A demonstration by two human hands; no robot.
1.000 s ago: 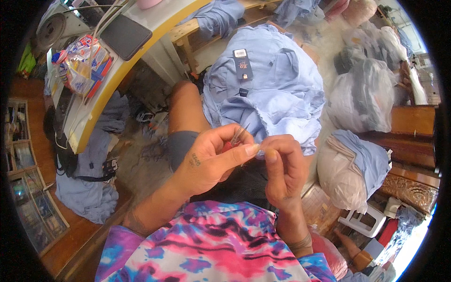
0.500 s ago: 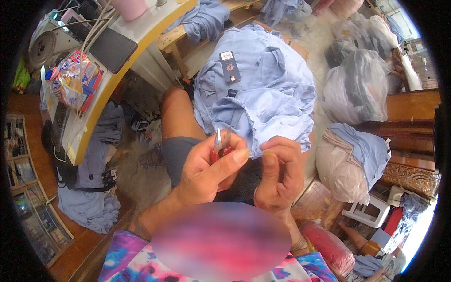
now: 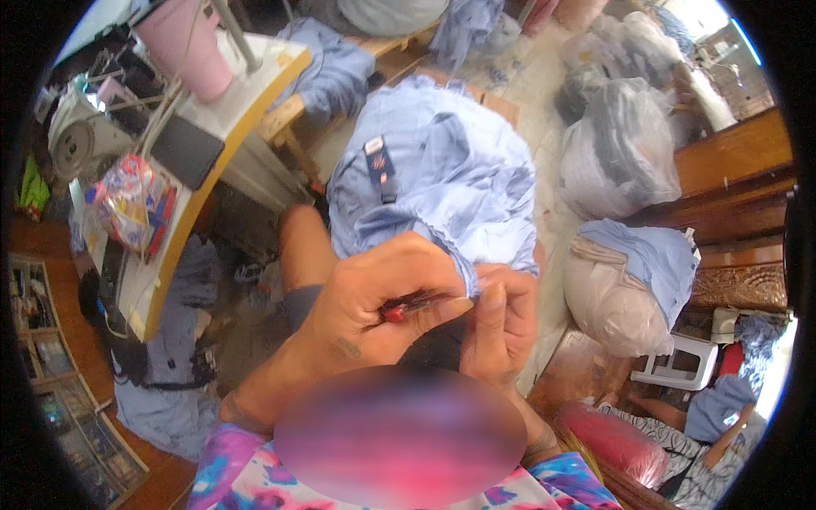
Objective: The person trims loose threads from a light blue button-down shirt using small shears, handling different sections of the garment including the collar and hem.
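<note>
Across my lap lies a light blue cloth garment (image 3: 442,161), gathered in folds, with a dark hang tag (image 3: 376,166) on its upper left part. My left hand (image 3: 365,293) is closed around small red-handled thread snips (image 3: 393,314); the blades are mostly hidden in the fingers. Its thumb and fingertips meet at the near edge of the garment. Just to the right, my right hand (image 3: 497,327) pinches that same edge between thumb and fingers. Any thread between the two hands is too small to make out.
At left stands a white table (image 3: 170,246) with a yellow edge, bearing a dark phone (image 3: 189,150), a colourful plastic packet (image 3: 132,200) and a pink tumbler (image 3: 191,51). Filled plastic bags (image 3: 620,153), a white stool (image 3: 680,361) and another person (image 3: 718,416) are at right.
My left hand has turned over, tucking the snips into its palm, and its fingertips have moved to the garment's edge beside my right hand. The whole view has shifted slightly.
</note>
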